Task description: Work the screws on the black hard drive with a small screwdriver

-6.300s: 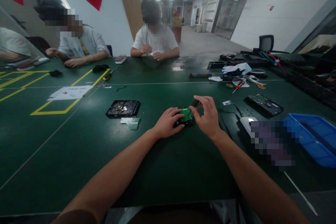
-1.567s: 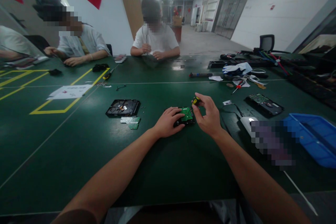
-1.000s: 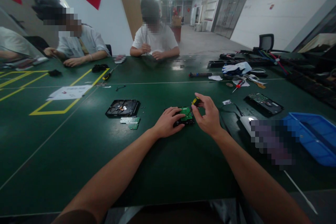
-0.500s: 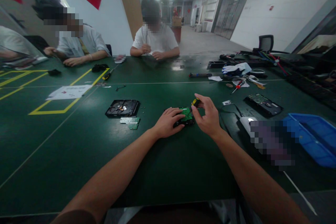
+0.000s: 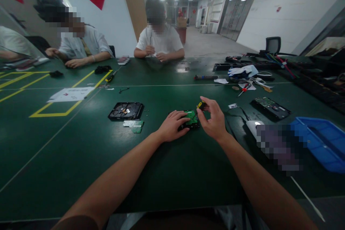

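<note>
A hard drive (image 5: 192,118) with a green circuit board facing up lies on the green table in front of me. Across its left part my left hand (image 5: 174,125) grips it, fingers over the top and thumb along the near edge. My right hand (image 5: 214,118) pinches the yellow and black handle of a screwdriver (image 5: 201,105) above the drive's right end. The screwdriver's tip is too small to make out. To the left sit another hard drive (image 5: 126,110) and a detached circuit board (image 5: 134,126), with tiny screws beside them.
At right are a third hard drive (image 5: 271,107), a blue tray (image 5: 320,143) and a white device with a cable (image 5: 253,125). Farther back lie a red screwdriver (image 5: 244,89), gloves (image 5: 244,71) and a yellow-handled screwdriver (image 5: 110,76). Co-workers (image 5: 159,43) sit across the table.
</note>
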